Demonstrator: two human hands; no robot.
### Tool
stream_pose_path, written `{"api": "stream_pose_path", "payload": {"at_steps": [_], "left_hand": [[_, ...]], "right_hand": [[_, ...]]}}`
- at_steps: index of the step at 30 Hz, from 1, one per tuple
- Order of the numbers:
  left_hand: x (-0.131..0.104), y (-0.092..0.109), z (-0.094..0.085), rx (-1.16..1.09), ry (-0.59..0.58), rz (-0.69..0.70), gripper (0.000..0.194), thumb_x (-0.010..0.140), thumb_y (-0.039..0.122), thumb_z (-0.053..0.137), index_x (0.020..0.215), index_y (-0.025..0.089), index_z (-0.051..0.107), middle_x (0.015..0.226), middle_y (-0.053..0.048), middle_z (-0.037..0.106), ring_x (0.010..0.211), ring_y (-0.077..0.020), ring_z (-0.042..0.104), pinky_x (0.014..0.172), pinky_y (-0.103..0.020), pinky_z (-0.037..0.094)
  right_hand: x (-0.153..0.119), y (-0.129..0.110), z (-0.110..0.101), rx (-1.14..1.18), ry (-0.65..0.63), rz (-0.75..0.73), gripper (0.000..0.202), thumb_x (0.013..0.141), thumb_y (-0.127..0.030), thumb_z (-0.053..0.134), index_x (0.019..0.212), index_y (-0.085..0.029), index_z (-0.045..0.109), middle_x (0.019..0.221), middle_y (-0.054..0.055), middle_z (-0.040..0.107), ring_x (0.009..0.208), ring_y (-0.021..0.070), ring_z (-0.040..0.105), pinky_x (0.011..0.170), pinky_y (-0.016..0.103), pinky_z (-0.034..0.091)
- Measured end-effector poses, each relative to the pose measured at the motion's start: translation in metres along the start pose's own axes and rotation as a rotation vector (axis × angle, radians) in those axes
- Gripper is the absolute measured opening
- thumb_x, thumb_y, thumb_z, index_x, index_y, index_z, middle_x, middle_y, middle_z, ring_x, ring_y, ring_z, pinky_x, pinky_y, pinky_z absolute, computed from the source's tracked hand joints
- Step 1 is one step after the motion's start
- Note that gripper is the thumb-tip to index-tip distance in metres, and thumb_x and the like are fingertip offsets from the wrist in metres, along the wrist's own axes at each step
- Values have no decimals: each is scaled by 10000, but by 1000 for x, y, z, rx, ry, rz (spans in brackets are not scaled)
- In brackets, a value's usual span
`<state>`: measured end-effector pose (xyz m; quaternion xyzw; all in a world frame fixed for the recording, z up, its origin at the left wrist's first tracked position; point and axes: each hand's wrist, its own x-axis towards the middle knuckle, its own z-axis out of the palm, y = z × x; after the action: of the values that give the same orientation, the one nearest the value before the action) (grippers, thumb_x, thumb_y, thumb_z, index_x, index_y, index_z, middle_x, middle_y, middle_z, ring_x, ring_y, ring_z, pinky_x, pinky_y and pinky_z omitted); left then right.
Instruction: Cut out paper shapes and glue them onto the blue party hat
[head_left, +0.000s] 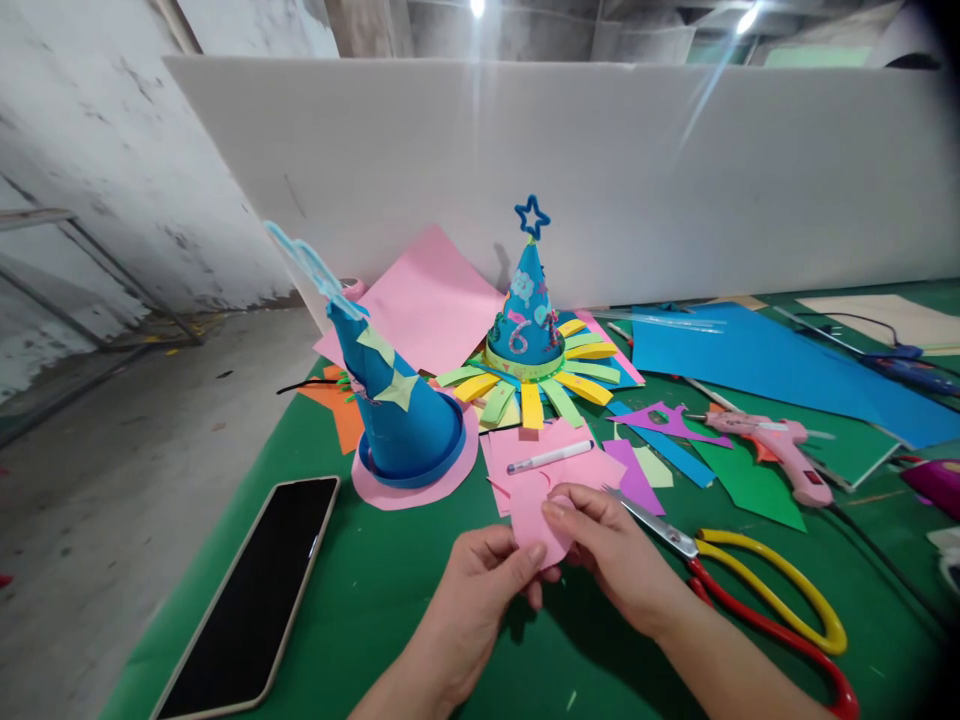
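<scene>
And here I am, both hands at work over the green table [375,610], my left grip [480,588] closed on the near edge of a small pink paper piece [529,522], thumb flat on top and fingers tucked under, while my right grip [616,555] pinches that same piece by its right side, thumb pressed on its face! So the pink piece sits up between my two hands, just in front of the loose pink sheets [495,460], where a white marker [550,457] with a dark cap lies slantwise. Right beside my right grip, the scissors [686,543], one handle yellow, one red! Beyond them, a pink glue gun [784,450] with its cord trailing, near a purple paper cutout [671,424]. Over to the left, a blue cone hat [405,425] leans on a rounded pink base [466,455], pale green stars on its side, and a dark-screened phone [251,595] lies nearer me. Farther back stands the second cone hat [523,285], blue star on top, yellow and green strips fanning out all around its foot
</scene>
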<state>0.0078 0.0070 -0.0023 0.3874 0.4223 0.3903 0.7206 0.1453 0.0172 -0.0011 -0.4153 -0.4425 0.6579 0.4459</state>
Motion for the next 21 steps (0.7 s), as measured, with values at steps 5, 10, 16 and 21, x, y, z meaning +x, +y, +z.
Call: {"api": "stream_pose_path", "payload": {"at_steps": [5, 10, 16, 21], "left_hand": [[-1, -3, -1, 161, -39, 27, 231, 689, 314, 641, 610, 97, 639, 573, -44, 594, 480, -79, 432, 508, -227, 323], [-2, 1, 5, 131, -23, 19, 210, 654, 315, 669, 702, 116, 621, 610, -14, 557, 496, -80, 420, 480, -217, 340], [-2, 0, 5, 34, 34, 40, 171, 680, 281, 653, 672, 120, 598, 597, 2, 517, 531, -79, 402, 482, -198, 335], [0, -3, 1, -12, 85, 11, 170, 679, 283, 654, 681, 124, 595, 582, 12, 519, 484, -62, 373, 459, -190, 305]], "right_hand": [[3, 3, -4, -27, 90, -18, 277, 784, -313, 540, 585, -171, 411, 536, -69, 330, 488, 65, 295, 447, 207, 240], [-2, -8, -3, -251, 87, -154, 251, 756, -287, 574, 570, -159, 465, 534, -57, 386, 513, 74, 343, 474, 205, 287], [-2, -6, -4, -248, 41, -140, 200, 771, -285, 549, 623, -151, 546, 548, -31, 494, 518, 94, 442, 498, 216, 340], [2, -2, -15, -98, 237, -129, 267, 819, -394, 461, 800, -159, 586, 597, -30, 459, 508, 83, 363, 451, 211, 260]]}}
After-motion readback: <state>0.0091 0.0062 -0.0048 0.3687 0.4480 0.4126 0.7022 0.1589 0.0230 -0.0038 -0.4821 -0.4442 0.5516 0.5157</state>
